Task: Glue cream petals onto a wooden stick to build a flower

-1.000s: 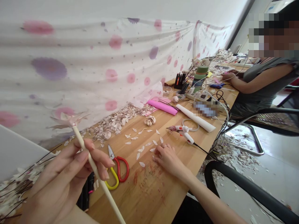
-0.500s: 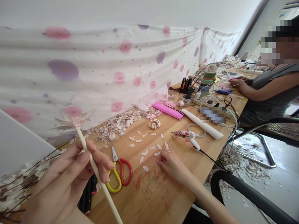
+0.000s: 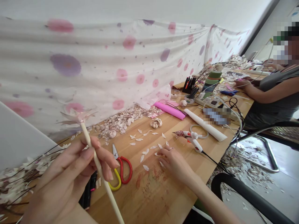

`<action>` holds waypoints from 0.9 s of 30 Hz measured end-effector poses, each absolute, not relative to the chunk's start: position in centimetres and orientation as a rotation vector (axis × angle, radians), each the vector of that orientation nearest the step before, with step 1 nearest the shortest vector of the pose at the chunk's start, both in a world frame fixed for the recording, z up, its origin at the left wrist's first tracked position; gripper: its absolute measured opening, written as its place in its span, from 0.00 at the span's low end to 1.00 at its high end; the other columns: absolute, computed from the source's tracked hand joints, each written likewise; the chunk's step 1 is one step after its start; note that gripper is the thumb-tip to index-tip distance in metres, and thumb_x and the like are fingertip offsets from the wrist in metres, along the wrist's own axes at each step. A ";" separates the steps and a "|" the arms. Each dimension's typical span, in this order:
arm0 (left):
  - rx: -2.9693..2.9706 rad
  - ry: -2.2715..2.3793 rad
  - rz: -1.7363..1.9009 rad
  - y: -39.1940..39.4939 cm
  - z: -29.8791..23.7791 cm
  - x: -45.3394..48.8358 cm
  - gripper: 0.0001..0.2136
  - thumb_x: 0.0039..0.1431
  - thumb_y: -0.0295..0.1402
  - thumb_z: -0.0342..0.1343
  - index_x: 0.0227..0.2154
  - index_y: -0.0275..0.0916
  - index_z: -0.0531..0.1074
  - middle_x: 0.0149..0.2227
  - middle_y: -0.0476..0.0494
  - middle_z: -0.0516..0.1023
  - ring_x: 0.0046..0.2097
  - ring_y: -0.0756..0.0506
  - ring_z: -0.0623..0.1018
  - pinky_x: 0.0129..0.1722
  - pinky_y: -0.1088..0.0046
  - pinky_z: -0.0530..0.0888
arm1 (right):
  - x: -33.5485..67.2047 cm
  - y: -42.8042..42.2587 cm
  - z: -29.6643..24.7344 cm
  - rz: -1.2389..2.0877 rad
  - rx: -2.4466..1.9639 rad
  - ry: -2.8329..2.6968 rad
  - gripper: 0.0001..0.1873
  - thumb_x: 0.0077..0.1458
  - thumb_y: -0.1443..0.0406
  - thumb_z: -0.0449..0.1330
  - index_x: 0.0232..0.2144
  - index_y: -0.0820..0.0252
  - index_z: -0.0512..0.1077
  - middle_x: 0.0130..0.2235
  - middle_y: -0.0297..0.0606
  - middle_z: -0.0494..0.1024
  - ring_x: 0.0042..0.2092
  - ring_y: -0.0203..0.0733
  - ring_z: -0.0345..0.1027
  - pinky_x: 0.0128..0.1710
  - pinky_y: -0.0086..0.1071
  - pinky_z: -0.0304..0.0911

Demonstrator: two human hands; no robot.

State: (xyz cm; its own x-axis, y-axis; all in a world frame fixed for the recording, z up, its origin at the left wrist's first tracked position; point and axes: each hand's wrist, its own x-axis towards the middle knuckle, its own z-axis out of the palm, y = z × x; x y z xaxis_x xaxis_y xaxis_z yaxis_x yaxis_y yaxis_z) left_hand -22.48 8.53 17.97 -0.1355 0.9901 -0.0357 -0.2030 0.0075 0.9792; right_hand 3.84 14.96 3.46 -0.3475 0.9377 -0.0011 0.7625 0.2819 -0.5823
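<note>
My left hand [image 3: 67, 177] is closed around a pale cream stick [image 3: 106, 182], held at a slant. At its top end sits a flower head [image 3: 78, 117] of thin, pale pinkish petals spread outward. My right hand [image 3: 178, 163] rests low over the wooden table, its thumb and fingers apart, among loose white petals [image 3: 145, 168]. One petal lies by the thumb. Scissors [image 3: 126, 170] with a red and a yellow handle lie beside my left hand, which partly covers them. A white hot glue gun [image 3: 195, 143], its nozzle crusted, lies right of my right hand.
A petal heap [image 3: 123, 119] lines the flowered wall sheet [image 3: 100, 56]. A dried bud cluster [image 3: 156, 123], pink roll [image 3: 170, 110] and white roll [image 3: 205, 125] lie behind. Cables [image 3: 237, 115] trail at the right edge. Another person [image 3: 277, 88] sits at the far right.
My right hand has shifted slightly, and its thumb and fingers are now more spread. My left hand still holds the stick, a little further right. The camera view has turned slightly left.
</note>
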 end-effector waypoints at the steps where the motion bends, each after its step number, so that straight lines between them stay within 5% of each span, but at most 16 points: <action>1: 1.050 1.162 1.354 8.6 18.0 -22.4 0.03 0.61 0.31 0.57 0.35 0.47 0.74 0.25 0.49 0.81 0.24 0.47 0.76 0.26 0.76 0.74 | 3.2 15.6 3.6 0.695 -1.526 -2.239 0.09 0.63 0.70 0.55 0.42 0.60 0.74 0.45 0.45 0.77 0.47 0.48 0.72 0.47 0.39 0.64; 12: 1.124 1.048 1.262 8.9 17.5 -22.3 0.03 0.65 0.34 0.55 0.38 0.45 0.73 0.28 0.45 0.83 0.26 0.46 0.79 0.26 0.75 0.74 | -1.8 20.4 2.4 0.817 -1.393 -2.389 0.15 0.65 0.60 0.60 0.51 0.61 0.71 0.52 0.42 0.75 0.49 0.45 0.73 0.48 0.45 0.71; 19: 1.088 1.031 1.302 9.2 17.7 -22.6 0.02 0.63 0.33 0.57 0.37 0.45 0.74 0.27 0.46 0.82 0.25 0.47 0.78 0.24 0.77 0.74 | -0.6 20.9 8.3 1.056 -1.091 -2.010 0.10 0.59 0.60 0.64 0.30 0.61 0.73 0.30 0.33 0.76 0.33 0.36 0.69 0.36 0.33 0.67; 23: 1.070 0.917 1.489 10.1 18.1 -20.7 0.04 0.62 0.35 0.58 0.32 0.43 0.74 0.22 0.50 0.76 0.23 0.49 0.75 0.24 0.77 0.73 | -1.1 20.2 13.4 1.196 -0.833 -1.751 0.17 0.56 0.51 0.63 0.32 0.58 0.75 0.33 0.35 0.78 0.35 0.37 0.70 0.34 0.31 0.64; 27: 0.869 0.880 1.709 11.3 18.0 -16.7 0.16 0.61 0.42 0.59 0.22 0.40 0.67 0.18 0.55 0.65 0.17 0.54 0.65 0.17 0.78 0.63 | -2.7 18.8 16.0 1.363 -0.637 -1.430 0.14 0.52 0.51 0.67 0.29 0.55 0.77 0.37 0.35 0.81 0.41 0.39 0.72 0.40 0.32 0.66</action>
State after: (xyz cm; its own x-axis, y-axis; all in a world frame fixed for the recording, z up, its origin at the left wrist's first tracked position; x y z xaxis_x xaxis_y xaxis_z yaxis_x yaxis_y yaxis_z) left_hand -16.67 11.29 17.97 -0.2565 0.9553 0.1468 -0.4356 -0.2498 0.8648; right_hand -2.74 18.83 15.97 -0.3439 0.8884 0.3041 -0.2616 0.2204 -0.9397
